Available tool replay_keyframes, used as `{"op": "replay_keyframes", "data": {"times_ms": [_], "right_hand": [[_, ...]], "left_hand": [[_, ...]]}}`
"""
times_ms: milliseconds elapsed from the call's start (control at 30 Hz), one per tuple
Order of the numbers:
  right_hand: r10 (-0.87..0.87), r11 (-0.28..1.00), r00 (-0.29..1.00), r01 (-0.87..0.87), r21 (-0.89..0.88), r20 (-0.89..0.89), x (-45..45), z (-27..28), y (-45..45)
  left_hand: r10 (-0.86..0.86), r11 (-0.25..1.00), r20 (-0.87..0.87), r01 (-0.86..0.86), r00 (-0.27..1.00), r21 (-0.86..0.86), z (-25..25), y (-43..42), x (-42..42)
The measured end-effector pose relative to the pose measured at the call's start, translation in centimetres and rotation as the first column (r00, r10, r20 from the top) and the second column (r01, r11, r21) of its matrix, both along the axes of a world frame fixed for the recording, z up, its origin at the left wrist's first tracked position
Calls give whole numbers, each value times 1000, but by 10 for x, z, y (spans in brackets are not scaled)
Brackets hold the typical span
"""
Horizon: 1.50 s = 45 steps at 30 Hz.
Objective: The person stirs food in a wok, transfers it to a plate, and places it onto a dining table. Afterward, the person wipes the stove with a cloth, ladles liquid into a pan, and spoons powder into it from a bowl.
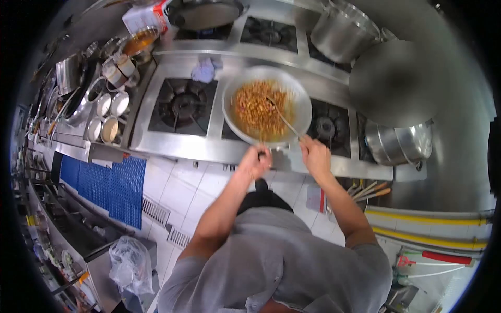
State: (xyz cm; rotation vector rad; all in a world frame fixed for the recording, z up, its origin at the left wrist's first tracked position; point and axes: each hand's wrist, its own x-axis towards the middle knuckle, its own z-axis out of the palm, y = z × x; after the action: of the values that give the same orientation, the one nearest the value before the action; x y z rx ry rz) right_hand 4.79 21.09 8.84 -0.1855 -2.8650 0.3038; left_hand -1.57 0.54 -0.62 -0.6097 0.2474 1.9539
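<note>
A wide metal pan (pixel 301 99) rests over the front burners, holding chopped, reddish-brown food (pixel 258 107) in some liquid. At its near edge my left hand (pixel 254 163) is closed around the pan's handle, slightly blurred. My right hand (pixel 315 156) grips the end of a long-handled metal spoon (pixel 285 121). The spoon slants over the pan's right side, and its head is sunk in the food, so its exact shape is hidden. A crumpled lilac cloth (pixel 204 70) lies on the stove behind the pan, to the left.
Left stands a bare burner (pixel 183 106); right, another burner (pixel 327 128). Large pots (pixel 344 31) and a steel pot (pixel 399 143) flank the right side. White containers (pixel 110 129) and a bowl of orange liquid (pixel 140 43) stand left. Utensils (pixel 370 191) stick out below the stove's right front.
</note>
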Motion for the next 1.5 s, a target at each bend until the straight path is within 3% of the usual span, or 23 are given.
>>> {"op": "replay_keyframes", "data": {"times_ms": [67, 100, 133, 200, 233, 267, 333, 400, 467, 533, 567, 633, 733, 867, 967, 1033, 1133, 1200, 1267, 1333, 1433, 1467, 1500], "right_hand": [[-17, 1000, 998, 16, 20, 66, 21, -4, 6], [-18, 1000, 1000, 18, 20, 12, 23, -3, 12], [-14, 1000, 998, 15, 11, -64, 17, -2, 16], [4, 999, 996, -7, -39, -89, 19, -17, 27], [-4, 996, 996, -4, -85, -94, 22, -26, 30], [-9, 993, 996, -1, -117, -86, 33, -34, 36], [-8, 994, 999, 3, -112, -48, 36, -36, 40], [-43, 985, 988, 17, -174, -147, 44, -50, 34], [-58, 969, 982, 13, -249, -177, 41, -74, 29], [-47, 988, 999, 46, -146, -2, 41, -87, 35], [-47, 988, 999, 46, -149, -3, 41, -91, 44], [-61, 990, 996, 53, -129, -59, 25, -69, 47], [-54, 998, 998, 52, 36, 35, -27, -16, 79], [70, 987, 994, -80, 136, 78, -109, -22, 130], [289, 937, 930, -323, 131, 228, -137, -35, 123], [373, 876, 851, -454, 162, 369, -130, -16, 110], [368, 848, 836, -481, 221, 407, -91, 37, 118], [312, 876, 882, -411, 251, 353, -81, 54, 132], [219, 902, 934, -304, 307, 281, -84, 35, 144], [58, 937, 977, -124, 325, 205, -95, 21, 145], [-6, 1000, 911, 3, 7, 411, -59, 8, 123], [91, 975, 911, 1, -221, 403, -47, -29, 130], [127, 953, 896, 8, -302, 425, -35, -36, 111]], "left_hand": [[114, 982, 77, -124, 991, 144, -17, 5, -25], [-2, 984, 98, -16, 995, 179, -15, -4, -20], [14, 983, 82, -29, 997, 181, -6, 0, -5], [50, 999, -40, -49, 998, 12, 6, 3, 35], [66, 997, -65, -63, 996, 50, 4, 1, 29], [64, 990, 83, -74, 994, 119, -5, 5, 14], [185, 978, 116, -194, 976, 74, 15, 8, -1], [185, 981, -10, -184, 983, 66, 4, 3, 10], [185, 980, 116, -191, 976, 49, 7, -3, 15], [204, 976, 129, -211, 970, 45, 2, -2, 22], [230, 972, 108, -233, 967, 21, 0, 0, 26], [252, 966, 123, -258, 960, 35, 2, -9, 26], [176, 983, 145, -181, 974, 22, 8, -13, 20], [113, 994, 124, -112, 986, -17, 12, -14, 17], [68, 998, 138, -66, 988, -16, 11, -13, 16], [71, 997, 141, -67, 987, -36, 16, -12, 14], [101, 993, 129, -92, 986, -77, 21, -13, 13], [94, 993, 79, -88, 992, -74, 18, -14, 14], [90, 992, 71, -83, 993, -94, 20, -10, 18], [64, 974, -58, -75, 996, -215, 24, -6, 17], [78, 970, -65, -90, 995, -227, 36, -6, 14], [85, 971, -75, -100, 994, -219, 36, -7, 9], [57, 980, -52, -66, 997, -189, 34, -7, 5]]}}
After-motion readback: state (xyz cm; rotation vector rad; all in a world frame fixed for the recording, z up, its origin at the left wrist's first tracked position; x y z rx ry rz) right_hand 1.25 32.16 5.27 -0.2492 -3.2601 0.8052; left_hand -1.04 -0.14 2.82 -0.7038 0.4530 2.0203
